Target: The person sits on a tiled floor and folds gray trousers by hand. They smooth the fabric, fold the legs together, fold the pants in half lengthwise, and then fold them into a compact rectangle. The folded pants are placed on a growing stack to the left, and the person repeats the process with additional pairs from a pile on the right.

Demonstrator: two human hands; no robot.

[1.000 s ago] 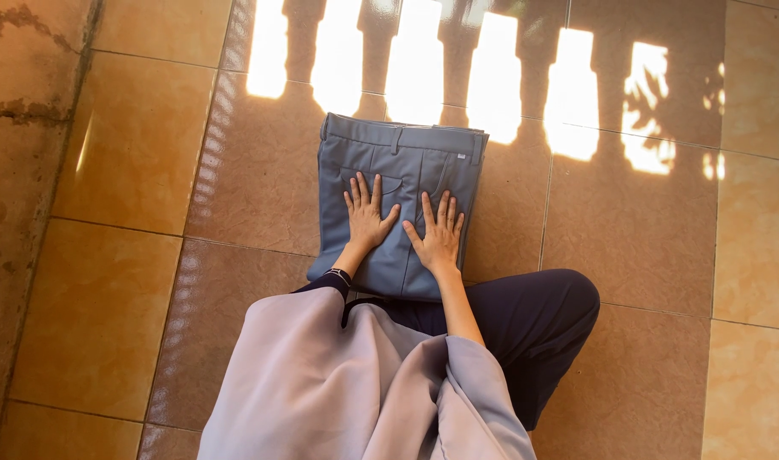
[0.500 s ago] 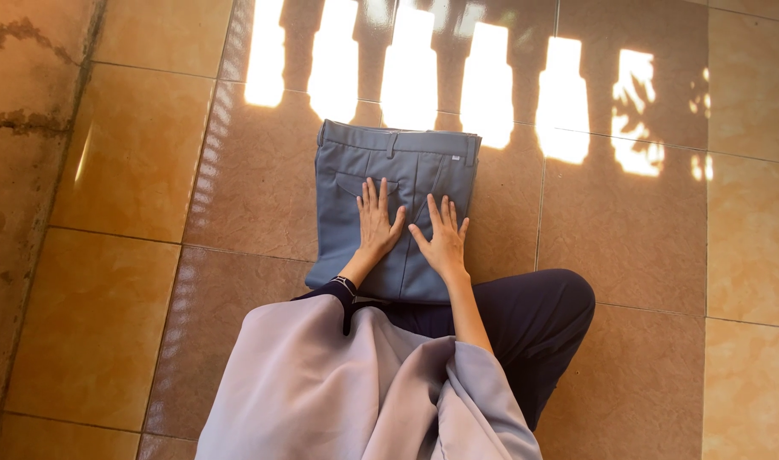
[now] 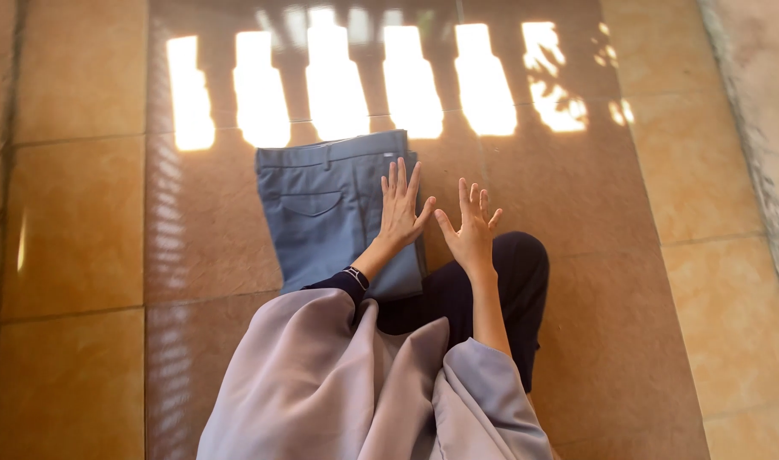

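Folded grey trousers (image 3: 330,217) lay on tiled floor (image 3: 91,230), left hand (image 3: 400,207) flat on their right edge, fingers spread, right hand (image 3: 472,230) beside them, spread, holding nothing.

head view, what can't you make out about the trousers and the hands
- Trousers, head view: near edge hidden by the left hand's dark sleeve and the grey garment.
- Whether the right hand touches the floor or hovers: cannot tell from above.
- Both palms: hidden, only the backs show.
- Person's lap: covered by the grey garment, cut off by the bottom edge.
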